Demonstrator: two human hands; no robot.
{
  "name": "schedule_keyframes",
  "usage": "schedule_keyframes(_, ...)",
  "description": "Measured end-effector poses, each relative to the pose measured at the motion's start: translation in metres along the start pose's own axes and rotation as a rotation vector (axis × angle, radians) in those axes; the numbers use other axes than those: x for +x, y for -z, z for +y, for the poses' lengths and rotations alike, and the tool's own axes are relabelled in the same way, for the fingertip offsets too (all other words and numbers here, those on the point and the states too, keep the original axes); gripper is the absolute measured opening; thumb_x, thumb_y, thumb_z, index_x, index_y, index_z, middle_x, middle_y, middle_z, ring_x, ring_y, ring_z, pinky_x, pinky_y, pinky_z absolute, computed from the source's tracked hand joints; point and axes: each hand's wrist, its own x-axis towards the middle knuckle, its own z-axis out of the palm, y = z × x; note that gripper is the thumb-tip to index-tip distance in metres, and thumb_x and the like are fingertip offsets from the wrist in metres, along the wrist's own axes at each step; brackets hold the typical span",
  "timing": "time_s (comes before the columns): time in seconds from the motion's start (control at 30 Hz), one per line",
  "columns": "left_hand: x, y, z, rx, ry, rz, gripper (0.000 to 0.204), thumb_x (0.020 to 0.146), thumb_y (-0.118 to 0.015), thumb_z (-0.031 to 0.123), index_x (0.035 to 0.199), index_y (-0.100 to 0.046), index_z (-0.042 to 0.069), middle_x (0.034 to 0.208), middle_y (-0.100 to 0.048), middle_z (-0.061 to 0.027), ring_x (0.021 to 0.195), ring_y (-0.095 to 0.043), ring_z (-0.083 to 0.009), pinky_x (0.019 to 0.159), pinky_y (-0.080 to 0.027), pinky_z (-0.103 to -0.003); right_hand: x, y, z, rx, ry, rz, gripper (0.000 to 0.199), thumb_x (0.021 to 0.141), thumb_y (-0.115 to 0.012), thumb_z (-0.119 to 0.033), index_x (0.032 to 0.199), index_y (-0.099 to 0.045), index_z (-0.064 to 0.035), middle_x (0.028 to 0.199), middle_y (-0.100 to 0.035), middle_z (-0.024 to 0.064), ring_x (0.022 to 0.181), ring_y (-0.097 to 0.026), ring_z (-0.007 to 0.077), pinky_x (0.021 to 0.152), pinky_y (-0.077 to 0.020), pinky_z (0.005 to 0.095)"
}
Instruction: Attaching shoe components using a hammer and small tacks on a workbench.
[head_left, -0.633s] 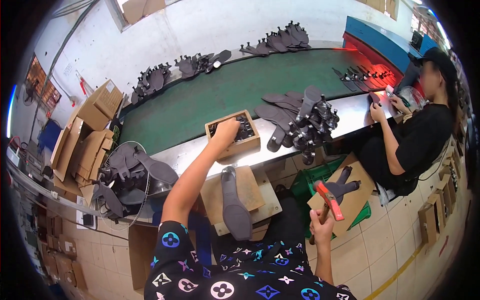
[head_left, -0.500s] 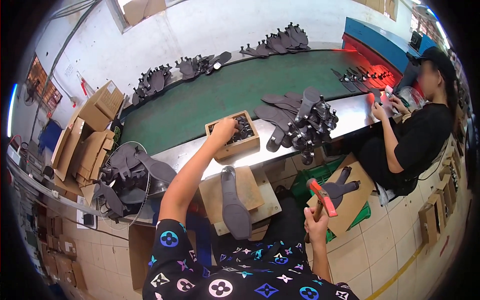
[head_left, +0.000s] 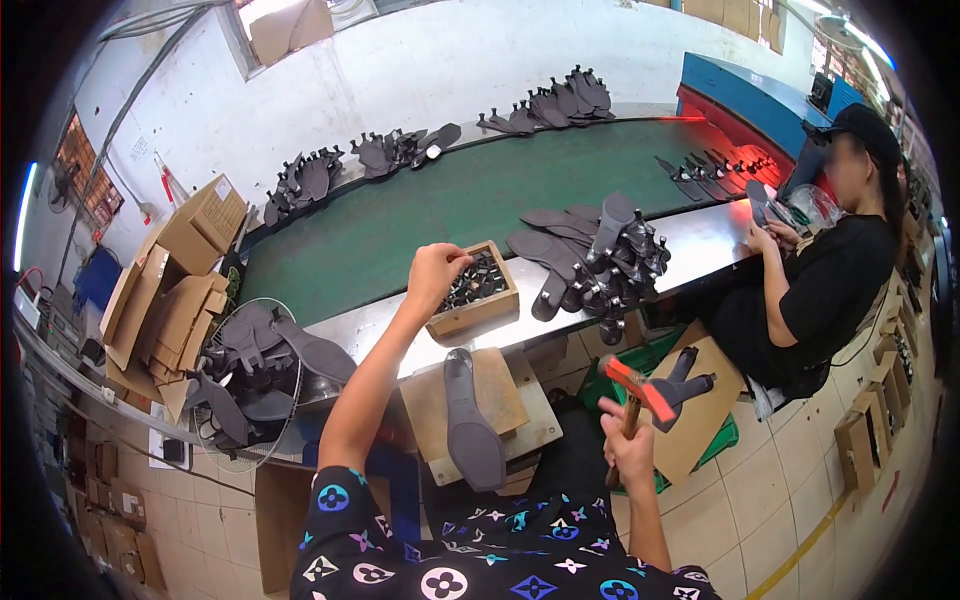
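Observation:
My left hand (head_left: 436, 272) is raised over the left rim of a small wooden box (head_left: 478, 318) filled with little dark and shiny pieces. Its fingertips are pinched together; whatever lies between them is too small to name. In my right hand (head_left: 630, 455) is a hammer (head_left: 638, 388) with a red head and a wooden handle, held upright. Below the box, a dark shoe sole with a heel (head_left: 474, 430) lies on a tan board (head_left: 511, 368) in front of me.
A pile of heeled soles (head_left: 590, 250) sits right of the box. Beyond runs a green conveyor belt (head_left: 400, 235) with more soles. A co-worker (head_left: 840, 260) handles a sole at the right. At left are a white wire basket of soles (head_left: 262, 375) and cardboard boxes (head_left: 200, 230).
My left hand has lifted out of the wooden box toward its left rim, fingers pinched. The hammer has shifted slightly left in my right hand. The co-worker's sole has been raised.

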Motion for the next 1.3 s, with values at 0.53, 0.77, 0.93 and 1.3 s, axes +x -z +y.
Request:
schedule_keyframes(0.53,-0.19,0.062,0.141,-0.321,-0.481,0.442,0.022,0.077,-0.077,-0.009,0.098,-0.071,-0.004,0.102,-0.072,-0.0157,0.084,-0.071,-0.0237,0.071,-0.057,-0.03,0.022,-0.126,-0.121,0.137,0.177,-0.616,0.027,0.091,-0.073,-0.013,0.11,-0.066,0.0054,0.086,-0.07,0.012,0.047,-0.047,0.0043,0.041,-0.0368,0.019)
schedule_keyframes(0.77,-0.204,0.055,0.121,-0.213,-0.556,0.45,0.023,0.076,-0.078,-0.009,0.098,-0.071,-0.005,0.102,-0.071,-0.0157,0.086,-0.071,-0.0256,0.073,-0.058,-0.032,0.028,-0.133,-0.103,0.213,0.155,-0.679,0.025,0.091,-0.072,-0.012,0.107,-0.064,0.0055,0.111,-0.068,0.0238,0.047,-0.048,0.0039,0.04,-0.0397,0.0184)
schedule_keyframes(0.93,-0.204,0.055,0.123,-0.336,-0.371,0.507,0.018,0.081,-0.078,-0.004,0.096,-0.07,-0.004,0.097,-0.071,-0.0149,0.083,-0.07,-0.0236,0.07,-0.056,-0.031,0.025,-0.132,-0.101,0.29,0.11,-0.717,0.031,0.089,-0.076,-0.016,0.112,-0.068,0.0026,0.118,-0.07,0.0192,0.053,-0.054,0.0029,0.044,-0.0401,0.0168)
schedule_keyframes(1.3,-0.209,0.035,0.121,-0.325,-0.311,0.565,0.02,0.081,-0.079,0.0,0.098,-0.069,-0.001,0.097,-0.07,-0.0146,0.083,-0.068,-0.023,0.07,-0.054,-0.03,0.028,-0.135,-0.106,0.082,0.141,-0.634,0.025,0.088,-0.074,-0.009,0.108,-0.067,0.0047,0.104,-0.071,0.0187,0.049,-0.052,0.0041,0.041,-0.0397,0.018)
